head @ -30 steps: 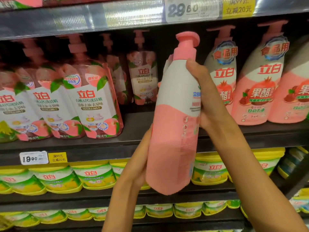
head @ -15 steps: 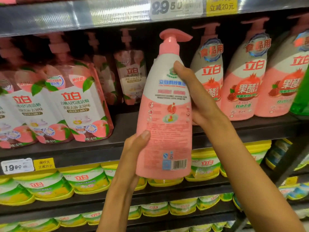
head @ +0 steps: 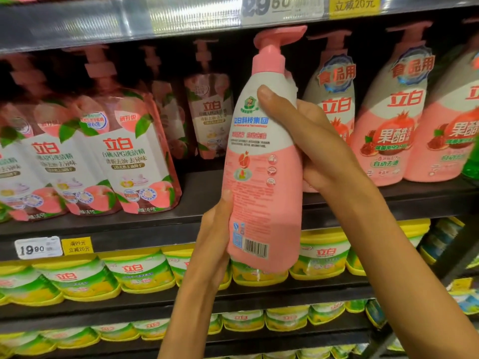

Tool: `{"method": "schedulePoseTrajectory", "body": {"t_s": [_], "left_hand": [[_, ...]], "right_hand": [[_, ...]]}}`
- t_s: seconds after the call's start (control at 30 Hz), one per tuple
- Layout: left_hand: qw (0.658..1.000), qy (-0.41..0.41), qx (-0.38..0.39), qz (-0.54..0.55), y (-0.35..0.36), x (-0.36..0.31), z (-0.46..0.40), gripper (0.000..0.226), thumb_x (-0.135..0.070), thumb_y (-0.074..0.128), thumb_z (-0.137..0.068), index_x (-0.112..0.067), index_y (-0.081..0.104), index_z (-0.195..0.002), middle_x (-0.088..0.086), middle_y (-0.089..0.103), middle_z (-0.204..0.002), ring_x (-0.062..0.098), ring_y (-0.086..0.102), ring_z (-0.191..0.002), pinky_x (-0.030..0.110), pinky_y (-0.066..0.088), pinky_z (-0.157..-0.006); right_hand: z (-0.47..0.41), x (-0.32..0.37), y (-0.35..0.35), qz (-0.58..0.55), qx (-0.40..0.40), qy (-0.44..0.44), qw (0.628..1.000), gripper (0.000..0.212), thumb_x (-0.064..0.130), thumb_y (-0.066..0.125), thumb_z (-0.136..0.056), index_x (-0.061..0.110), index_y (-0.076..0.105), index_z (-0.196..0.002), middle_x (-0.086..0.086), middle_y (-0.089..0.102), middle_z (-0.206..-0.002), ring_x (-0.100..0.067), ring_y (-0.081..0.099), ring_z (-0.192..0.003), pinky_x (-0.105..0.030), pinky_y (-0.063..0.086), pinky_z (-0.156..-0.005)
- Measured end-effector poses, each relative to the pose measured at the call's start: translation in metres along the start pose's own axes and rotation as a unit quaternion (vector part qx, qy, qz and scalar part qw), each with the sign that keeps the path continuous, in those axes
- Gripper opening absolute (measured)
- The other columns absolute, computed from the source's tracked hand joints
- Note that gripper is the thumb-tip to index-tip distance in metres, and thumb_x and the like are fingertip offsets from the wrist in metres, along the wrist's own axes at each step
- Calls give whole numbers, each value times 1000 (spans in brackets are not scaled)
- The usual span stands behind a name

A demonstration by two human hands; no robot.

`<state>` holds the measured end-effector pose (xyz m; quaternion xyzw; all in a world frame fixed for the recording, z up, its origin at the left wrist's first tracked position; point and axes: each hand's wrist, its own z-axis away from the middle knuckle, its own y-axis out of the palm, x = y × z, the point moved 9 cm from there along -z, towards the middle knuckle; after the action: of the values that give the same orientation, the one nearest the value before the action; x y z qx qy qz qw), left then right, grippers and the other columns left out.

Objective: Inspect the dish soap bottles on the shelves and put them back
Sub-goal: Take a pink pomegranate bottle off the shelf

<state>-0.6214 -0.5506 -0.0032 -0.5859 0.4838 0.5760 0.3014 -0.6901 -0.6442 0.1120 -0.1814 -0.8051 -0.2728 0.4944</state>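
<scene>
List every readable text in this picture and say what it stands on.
"立白科技集团": held bottle, back label; its small print is blurred.
"立白", "果醋": pink shelf bottles.
"立白", "洗洁精": peach pouches.
"19.90": lower price tag.
"立减20元": yellow tag.

Tall pink-and-white plastic pump bottle (head: 261, 177): smooth, satin printed sleeve. Left of it, peach-print plastic refill pouches (head: 140, 161) are glossy (glare streaks). Above it, shelf-edge strip (head: 155, 16) looks like ribbed clear plastic. Below it, yellow-rimmed plastic tubs (head: 140, 273), shiny.
</scene>
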Motion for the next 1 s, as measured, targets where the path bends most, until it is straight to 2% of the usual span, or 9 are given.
{"method": "schedulePoseTrajectory", "body": {"t_s": [0.13, 0.3, 0.47, 0.53, 0.6, 0.7, 0.83, 0.9, 1.0], "left_hand": [[994, -50, 23, 96, 11, 12, 0, 50, -74, 59, -61, -41, 75, -95, -9, 74, -104, 3, 69, -96, 17, 54, -69], [993, -92, 15, 77, 18, 25, 4, 53, -72, 54, -64, -41, 73, -103, -7, 73, -109, 4, 68, -98, 18, 55, -70], [998, -60, 27, -19, 1, 9, 9, 61, -86, 49, -63, -51, 65, -110, -13, 67, -121, 4, 62, -111, 26, 52, -91], [998, -36, 38, -40, 0, 4, 13, 86, -91, 50, -57, -44, 53, -129, -13, 57, -134, 8, 55, -123, 39, 41, -106], [997, -3, 47, -65, 9, 0, 14, 93, -86, 60, -54, -36, 49, -132, -10, 63, -127, 9, 60, -117, 34, 50, -98], [997, 26, -20, -73, 10, -1, 12, 72, -61, 71, -55, -31, 56, -118, -4, 72, -108, 14, 70, -98, 24, 57, -72], [999, -9, -32, 5, 6, 7, 13, 60, -61, 63, -64, -27, 65, -113, 3, 74, -104, 20, 71, -96, 30, 58, -73], [997, -38, -13, 72, 8, 9, 15, 52, -64, 60, -66, -32, 72, -105, 4, 74, -105, 20, 71, -97, 31, 59, -72], [990, -54, -8, 132, 12, 8, 17, 40, -63, 61, -71, -37, 74, -100, 4, 74, -107, 18, 71, -97, 28, 57, -70]], "right_hand": [[-3, -10, 5, -141, 75, 44, 986, 25, 42, 74, -65, 26, 81, -83, -2, 76, -95, -19, 71, -97, -40, 56, -90], [-6, -33, -4, -199, 15, 79, 977, 107, 38, 92, -44, 6, 50, -137, -18, 62, -116, -32, 60, -103, -48, 50, -90], [3, -20, -13, -89, -29, 11, 996, 16, 32, 67, -80, 21, 77, -87, -5, 75, -87, -18, 73, -81, -33, 59, -71], [5, -11, -13, -6, -65, -17, 998, 16, 29, 73, -81, 18, 72, -93, -4, 76, -87, -18, 74, -81, -31, 59, -69], [5, -7, -14, 51, -100, -35, 993, 22, 29, 77, -81, 16, 69, -97, -4, 77, -87, -17, 74, -81, -29, 59, -68], [2, -7, -7, 99, -92, -31, 990, 18, 32, 76, -83, 20, 69, -95, 1, 77, -85, -13, 74, -79, -26, 59, -68], [-5, -17, -10, 168, -33, 33, 985, 37, 42, 74, -80, 20, 64, -109, 3, 77, -91, -12, 74, -81, -27, 58, -69], [-4, -28, -12, 147, 1, 66, 987, 51, 45, 76, -72, 19, 64, -114, 0, 76, -98, -15, 74, -88, -33, 59, -77], [1, -50, -8, 4, 53, 136, 989, 22, 36, 73, -81, 19, 78, -94, -5, 77, -95, -18, 74, -86, -33, 59, -77]]}}
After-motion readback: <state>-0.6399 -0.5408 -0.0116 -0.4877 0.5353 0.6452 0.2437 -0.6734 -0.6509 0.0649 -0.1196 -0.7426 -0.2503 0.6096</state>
